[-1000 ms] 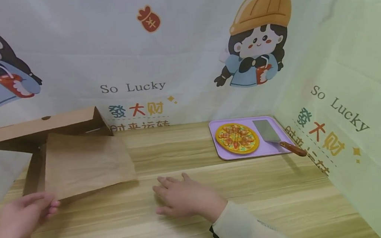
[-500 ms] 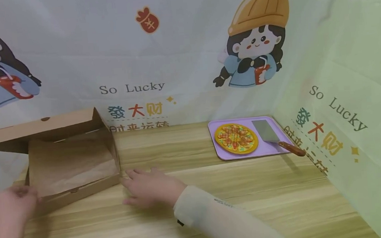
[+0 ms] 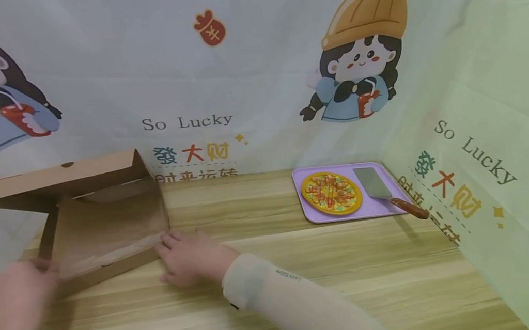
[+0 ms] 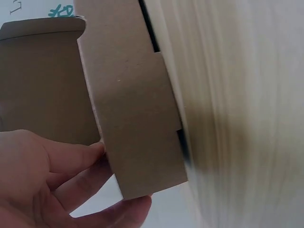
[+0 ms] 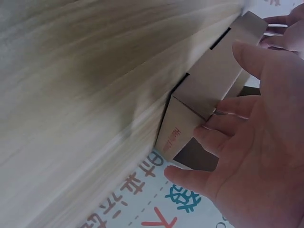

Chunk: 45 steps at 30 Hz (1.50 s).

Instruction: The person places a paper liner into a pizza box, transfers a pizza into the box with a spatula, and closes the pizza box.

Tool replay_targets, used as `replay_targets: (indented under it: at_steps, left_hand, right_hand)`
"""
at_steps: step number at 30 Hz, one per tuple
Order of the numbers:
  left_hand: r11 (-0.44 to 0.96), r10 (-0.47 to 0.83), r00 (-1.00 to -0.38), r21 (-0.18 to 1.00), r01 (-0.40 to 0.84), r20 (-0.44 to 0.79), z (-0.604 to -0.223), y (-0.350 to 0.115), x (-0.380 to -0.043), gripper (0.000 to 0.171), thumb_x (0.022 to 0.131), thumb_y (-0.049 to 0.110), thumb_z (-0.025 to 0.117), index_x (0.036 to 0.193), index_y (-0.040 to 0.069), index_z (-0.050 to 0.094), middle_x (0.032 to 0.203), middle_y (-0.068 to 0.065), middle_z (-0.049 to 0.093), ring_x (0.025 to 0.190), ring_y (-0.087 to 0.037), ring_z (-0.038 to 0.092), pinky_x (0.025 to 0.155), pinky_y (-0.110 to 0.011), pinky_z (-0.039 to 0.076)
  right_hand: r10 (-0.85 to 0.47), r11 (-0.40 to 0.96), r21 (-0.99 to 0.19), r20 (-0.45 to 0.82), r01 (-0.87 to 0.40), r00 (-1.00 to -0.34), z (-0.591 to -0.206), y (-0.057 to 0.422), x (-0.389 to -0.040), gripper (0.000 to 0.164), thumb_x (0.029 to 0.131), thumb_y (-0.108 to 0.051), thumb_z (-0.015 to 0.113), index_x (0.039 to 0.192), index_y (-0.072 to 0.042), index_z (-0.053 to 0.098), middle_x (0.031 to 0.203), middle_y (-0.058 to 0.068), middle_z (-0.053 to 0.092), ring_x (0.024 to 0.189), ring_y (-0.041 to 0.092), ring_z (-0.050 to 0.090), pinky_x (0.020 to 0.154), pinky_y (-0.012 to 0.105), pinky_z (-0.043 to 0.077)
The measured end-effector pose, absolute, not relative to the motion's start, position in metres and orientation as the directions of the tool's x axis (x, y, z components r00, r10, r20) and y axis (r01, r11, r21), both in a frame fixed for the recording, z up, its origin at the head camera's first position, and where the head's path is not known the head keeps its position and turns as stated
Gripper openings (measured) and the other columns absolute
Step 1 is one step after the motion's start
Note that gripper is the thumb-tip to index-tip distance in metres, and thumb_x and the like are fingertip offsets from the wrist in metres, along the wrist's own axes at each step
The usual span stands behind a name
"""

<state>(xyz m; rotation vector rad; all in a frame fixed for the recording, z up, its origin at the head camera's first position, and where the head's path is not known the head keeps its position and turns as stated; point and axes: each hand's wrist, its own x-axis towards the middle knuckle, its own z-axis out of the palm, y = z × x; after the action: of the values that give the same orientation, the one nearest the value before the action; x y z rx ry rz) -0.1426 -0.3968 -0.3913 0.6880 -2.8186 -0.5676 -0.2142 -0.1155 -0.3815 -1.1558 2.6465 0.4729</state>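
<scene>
An open cardboard pizza box (image 3: 109, 262) stands at the left with its lid (image 3: 65, 180) raised. Brown paper (image 3: 110, 223) lies inside it. At the box's front left corner my left hand (image 3: 22, 293) grips the cardboard; in the left wrist view, the thumb (image 4: 78, 154) meets the rim while the other fingers reach round the outer corner. My right hand (image 3: 192, 258) rests against the front right corner with fingers spread. The right wrist view shows those fingers (image 5: 216, 135) along the box edge, the thumb held away from it.
On the back right of the wood-grain table (image 3: 274, 283) sits a purple tray (image 3: 310, 218). It bears a toy pizza (image 3: 332, 193) and a spatula (image 3: 373, 183), whose wooden handle sticks out over the tray's edge. Printed cloth (image 3: 262, 72) walls off the back and right.
The brown paper, lifted in front of the box a second ago, has gone down into it. My right hand has moved left to the box's corner; my left hand has shifted to the front left corner.
</scene>
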Motion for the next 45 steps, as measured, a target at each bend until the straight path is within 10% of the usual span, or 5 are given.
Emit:
replay_targets:
  at_steps: [10, 45]
  left_hand:
    - [0.866, -0.400, -0.914, 0.353, -0.353, 0.069, -0.396, -0.389, -0.142, 0.041, 0.103, 0.015, 0.048, 0.068, -0.002, 0.061, 0.062, -0.014, 0.059, 0.060, -0.029, 0.052, 0.049, -0.036, 0.035]
    - [0.809, -0.547, -0.837, 0.239, -0.537, -0.029, -0.390, -0.383, -0.152, 0.034, 0.098, 0.022, 0.050, 0.073, 0.002, 0.063, 0.092, -0.037, 0.068, 0.086, -0.053, 0.070, 0.064, -0.066, 0.054]
  right_hand:
    - [-0.658, 0.658, 0.211, -0.306, -0.723, -0.688, -0.385, -0.114, -0.212, 0.075, 0.109, -0.067, 0.033, 0.172, -0.032, 0.013, 0.180, -0.015, 0.013, 0.167, 0.005, 0.014, 0.136, 0.049, 0.026]
    - [-0.647, 0.619, 0.314, -0.316, -0.720, -0.694, -0.384, -0.109, -0.206, 0.079, 0.108, -0.070, 0.030, 0.172, -0.032, 0.002, 0.180, -0.017, -0.005, 0.168, 0.003, 0.002, 0.138, 0.049, 0.015]
